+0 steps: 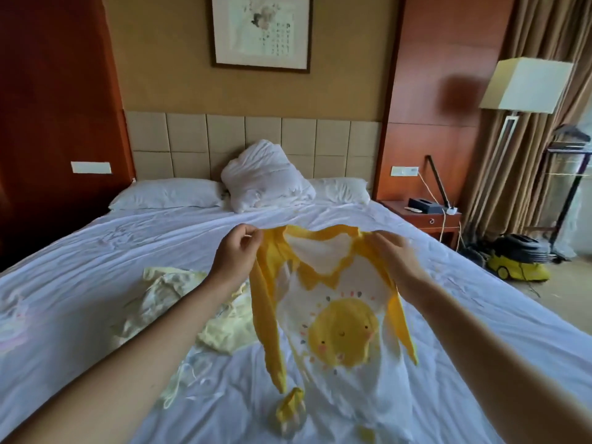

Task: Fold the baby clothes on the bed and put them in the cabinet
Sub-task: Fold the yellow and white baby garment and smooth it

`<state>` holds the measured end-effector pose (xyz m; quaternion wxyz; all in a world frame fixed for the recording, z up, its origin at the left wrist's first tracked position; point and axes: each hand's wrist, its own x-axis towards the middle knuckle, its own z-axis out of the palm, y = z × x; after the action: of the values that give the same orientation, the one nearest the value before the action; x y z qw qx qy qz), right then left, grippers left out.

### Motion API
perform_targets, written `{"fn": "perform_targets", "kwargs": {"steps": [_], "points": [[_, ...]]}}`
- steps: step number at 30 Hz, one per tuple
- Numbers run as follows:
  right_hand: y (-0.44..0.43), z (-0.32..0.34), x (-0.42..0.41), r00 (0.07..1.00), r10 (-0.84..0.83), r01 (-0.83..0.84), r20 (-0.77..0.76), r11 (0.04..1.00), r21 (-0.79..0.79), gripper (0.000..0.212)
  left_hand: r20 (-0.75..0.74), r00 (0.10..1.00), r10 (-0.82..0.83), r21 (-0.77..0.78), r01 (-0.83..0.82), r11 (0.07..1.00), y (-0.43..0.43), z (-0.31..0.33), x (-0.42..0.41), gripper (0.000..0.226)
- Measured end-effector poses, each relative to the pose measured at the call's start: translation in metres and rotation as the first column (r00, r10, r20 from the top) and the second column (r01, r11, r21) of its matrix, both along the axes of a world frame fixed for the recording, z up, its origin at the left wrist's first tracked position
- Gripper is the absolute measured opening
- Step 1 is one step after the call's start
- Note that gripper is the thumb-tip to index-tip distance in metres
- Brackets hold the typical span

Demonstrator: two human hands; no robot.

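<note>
The person holds a yellow and white baby romper [336,318] up over the bed [448,315]. The left hand [235,254] pinches one shoulder, the right hand [395,256] grips the other. The romper hangs down, its feet touching the sheet. Beside it, towards the left hand, lies a crumpled pale yellow garment [179,302].

Yellow-white onesie [336,318], smiley sun print, hanging by shoulders between left hand [238,253] and right hand [392,256], sleeves dangling, feet touching bed [160,238]. Just left, pale yellow clothes [166,293] in crumpled heap.
</note>
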<state>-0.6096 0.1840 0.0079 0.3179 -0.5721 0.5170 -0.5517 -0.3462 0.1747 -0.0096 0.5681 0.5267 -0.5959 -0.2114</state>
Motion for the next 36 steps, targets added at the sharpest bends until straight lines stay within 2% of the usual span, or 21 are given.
{"fn": "perform_targets", "kwargs": {"steps": [3, 9, 12, 16, 18, 20, 23, 26, 28, 32, 34, 36], "points": [[0.0, -0.049, 0.0, 1.0, 0.022, -0.022, -0.005, 0.996, 0.084, 0.023, 0.076, 0.996, 0.037, 0.078, -0.043, 0.996, 0.004, -0.041, 0.004, 0.016], [0.006, -0.133, -0.001, 0.991, 0.109, -0.126, 0.076, 0.958, 0.258, 0.021, 0.08, 0.996, 0.037, 0.268, -0.057, 0.962, 0.019, -0.111, 0.013, 0.019], [0.019, -0.171, -0.002, 0.991, 0.123, -0.132, 0.049, 0.936, 0.327, 0.021, 0.129, 0.991, 0.043, 0.349, -0.086, 0.933, 0.03, -0.153, 0.02, 0.015], [0.04, -0.219, 0.004, 0.981, 0.18, -0.146, -0.068, 0.926, 0.349, 0.015, 0.22, 0.975, 0.035, 0.453, -0.134, 0.881, 0.046, -0.215, 0.029, 0.016], [0.049, -0.233, 0.005, 0.985, 0.16, -0.128, -0.065, 0.931, 0.342, 0.008, 0.231, 0.971, 0.061, 0.459, -0.164, 0.873, 0.057, -0.239, 0.032, 0.014], [0.055, -0.24, 0.007, 0.981, 0.181, -0.152, -0.065, 0.938, 0.313, 0.012, 0.212, 0.974, 0.085, 0.452, -0.175, 0.875, 0.068, -0.256, 0.035, 0.01], [0.061, -0.242, 0.009, 0.966, 0.215, -0.174, -0.143, 0.951, 0.257, 0.017, 0.223, 0.972, 0.07, 0.434, -0.164, 0.886, 0.08, -0.268, 0.038, 0.01], [0.066, -0.24, 0.009, 0.941, 0.283, -0.223, -0.186, 0.931, 0.289, 0.035, 0.237, 0.97, 0.053, 0.414, -0.15, 0.898, 0.085, -0.27, 0.041, 0.013], [0.065, -0.239, 0.009, 0.907, 0.313, -0.245, -0.283, 0.936, 0.252, 0.039, 0.226, 0.973, 0.047, 0.411, -0.139, 0.901, 0.086, -0.269, 0.041, 0.01], [0.058, -0.243, 0.013, 0.834, 0.259, -0.165, -0.487, 0.96, 0.228, 0.033, 0.183, 0.983, 0.019, 0.395, -0.091, 0.914, 0.087, -0.265, 0.038, 0.008], [0.056, -0.243, 0.015, 0.825, 0.236, -0.127, -0.513, 0.963, 0.238, 0.029, 0.156, 0.987, -0.025, 0.413, -0.042, 0.91, 0.088, -0.261, 0.039, 0.013], [0.053, -0.243, 0.017, 0.839, 0.203, -0.089, -0.505, 0.967, 0.24, 0.021, 0.151, 0.987, -0.061, 0.417, -0.007, 0.909, 0.09, -0.257, 0.04, 0.026]]}}
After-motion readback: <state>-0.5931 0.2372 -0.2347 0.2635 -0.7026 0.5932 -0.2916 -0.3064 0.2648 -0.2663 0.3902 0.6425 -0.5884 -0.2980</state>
